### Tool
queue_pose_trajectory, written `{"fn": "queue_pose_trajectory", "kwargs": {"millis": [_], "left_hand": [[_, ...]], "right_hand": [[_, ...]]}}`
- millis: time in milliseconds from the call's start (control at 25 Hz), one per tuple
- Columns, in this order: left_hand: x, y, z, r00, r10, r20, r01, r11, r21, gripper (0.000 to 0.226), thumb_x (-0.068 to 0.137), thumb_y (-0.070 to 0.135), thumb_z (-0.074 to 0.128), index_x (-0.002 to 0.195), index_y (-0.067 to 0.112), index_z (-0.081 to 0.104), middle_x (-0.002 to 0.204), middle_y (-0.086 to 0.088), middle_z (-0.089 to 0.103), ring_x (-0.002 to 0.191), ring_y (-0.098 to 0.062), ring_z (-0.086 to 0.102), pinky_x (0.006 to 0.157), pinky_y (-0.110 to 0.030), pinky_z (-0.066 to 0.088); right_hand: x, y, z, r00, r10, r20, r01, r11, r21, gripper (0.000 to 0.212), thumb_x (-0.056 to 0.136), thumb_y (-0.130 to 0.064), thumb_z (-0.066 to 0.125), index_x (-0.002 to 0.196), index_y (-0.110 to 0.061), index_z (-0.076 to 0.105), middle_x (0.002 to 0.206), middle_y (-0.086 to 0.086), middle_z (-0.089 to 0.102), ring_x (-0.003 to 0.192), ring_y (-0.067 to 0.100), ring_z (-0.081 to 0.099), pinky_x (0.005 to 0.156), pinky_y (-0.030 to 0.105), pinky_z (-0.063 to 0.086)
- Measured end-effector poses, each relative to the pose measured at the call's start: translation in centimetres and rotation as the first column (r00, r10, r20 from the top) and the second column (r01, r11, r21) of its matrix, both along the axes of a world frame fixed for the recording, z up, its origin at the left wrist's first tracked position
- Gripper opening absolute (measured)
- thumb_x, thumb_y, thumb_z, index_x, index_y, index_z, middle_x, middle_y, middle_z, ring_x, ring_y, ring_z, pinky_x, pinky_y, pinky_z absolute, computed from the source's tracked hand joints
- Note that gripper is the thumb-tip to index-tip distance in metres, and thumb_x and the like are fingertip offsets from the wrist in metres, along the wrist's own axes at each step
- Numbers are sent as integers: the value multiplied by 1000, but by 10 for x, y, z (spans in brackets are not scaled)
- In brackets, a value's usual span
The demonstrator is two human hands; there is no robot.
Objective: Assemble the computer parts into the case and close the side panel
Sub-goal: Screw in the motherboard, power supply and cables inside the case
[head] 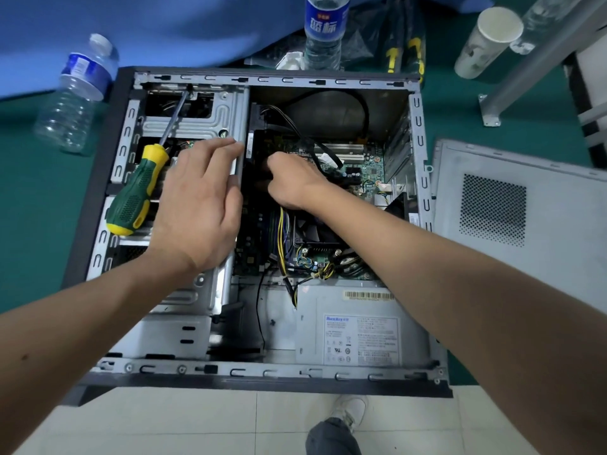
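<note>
The open computer case (pixel 262 372) lies on the green bench (pixel 33 198), filling mid-frame. The left hand (pixel 200 205) rests with its grip spread on the drive cage (pixel 193 119), beside a screwdriver (pixel 138 188). The right hand (pixel 292 182) reaches onto the motherboard (pixel 364 169), its grip's state hidden. The side panel (pixel 512 205) lies at right.

Matt metal case (pixel 272 369); clear plastic bottle (pixel 74 96).

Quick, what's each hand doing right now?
Left hand: open, fingers straight, resting on the drive cage.
Right hand: fingers curled down inside the case; cannot tell what it holds.
</note>
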State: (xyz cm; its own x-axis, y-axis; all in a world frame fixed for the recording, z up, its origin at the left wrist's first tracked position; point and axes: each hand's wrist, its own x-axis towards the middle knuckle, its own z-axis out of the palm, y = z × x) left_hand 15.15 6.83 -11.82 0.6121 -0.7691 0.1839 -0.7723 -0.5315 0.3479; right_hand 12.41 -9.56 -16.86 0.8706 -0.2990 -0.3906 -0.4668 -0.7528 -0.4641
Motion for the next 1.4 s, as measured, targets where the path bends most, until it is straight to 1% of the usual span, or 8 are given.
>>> {"fn": "queue_pose_trajectory", "kwargs": {"millis": [80,200,400,640,800,920,1240,1400], "left_hand": [[0,-1,-1,1000,0,-4,0,1000,-2,48,92,19,38,137,5,48,139,-15,47,125,-32,42,104,-44,34],[0,-1,0,1000,1,-2,-1,1000,-1,49,92,20,38,137,5,48,139,-15,47,125,-32,42,104,-43,33],[0,-1,1,1000,4,-6,-4,1000,3,51,90,20,37,137,4,48,139,-16,47,126,-32,42,105,-45,34],[0,-1,1,1000,4,-6,-4,1000,3,53,89,21,36,137,5,48,139,-15,47,125,-33,42,105,-46,35],[0,-2,1,1000,4,-9,-4,1000,0,53,89,21,36,137,4,48,139,-15,47,126,-33,42,105,-46,34],[0,-1,1,1000,7,-12,-7,1000,2,53,89,23,35,137,5,48,140,-14,46,127,-31,42,105,-45,34],[0,-1,0,1000,3,-11,-3,1000,3,54,89,23,35,138,5,48,140,-15,46,127,-31,41,106,-45,33],[0,-2,0,1000,4,-5,-4,1000,2,52,90,22,35,138,5,47,139,-15,47,126,-32,42,105,-46,34]], "right_hand": [[2,4,0,999,-44,8,44,998,-41,24,85,-8,50,105,-10,62,117,18,64,109,40,60,75,34,41],[4,6,2,999,36,33,-33,995,-99,14,85,-12,53,98,-12,59,111,17,66,104,41,62,71,34,39],[16,10,-3,1000,16,7,-15,997,-74,25,89,-26,59,112,-18,63,113,8,68,104,31,66,72,28,41],[23,15,-3,1000,6,6,-6,999,-53,28,92,-27,55,118,-21,63,116,3,68,107,25,66,74,26,42],[18,15,-2,999,50,15,-50,999,-13,32,87,-30,61,117,-19,63,111,6,69,102,28,67,70,26,41],[17,11,-3,998,-8,58,4,998,64,34,86,-37,62,114,-19,64,110,9,69,101,32,66,70,27,41],[24,11,-2,997,-78,23,78,996,31,38,93,-38,55,124,-18,60,125,8,65,112,28,63,80,29,44],[22,13,-7,994,-90,57,90,996,5,34,92,-36,54,120,-19,62,120,8,67,109,29,65,75,26,40]]}}
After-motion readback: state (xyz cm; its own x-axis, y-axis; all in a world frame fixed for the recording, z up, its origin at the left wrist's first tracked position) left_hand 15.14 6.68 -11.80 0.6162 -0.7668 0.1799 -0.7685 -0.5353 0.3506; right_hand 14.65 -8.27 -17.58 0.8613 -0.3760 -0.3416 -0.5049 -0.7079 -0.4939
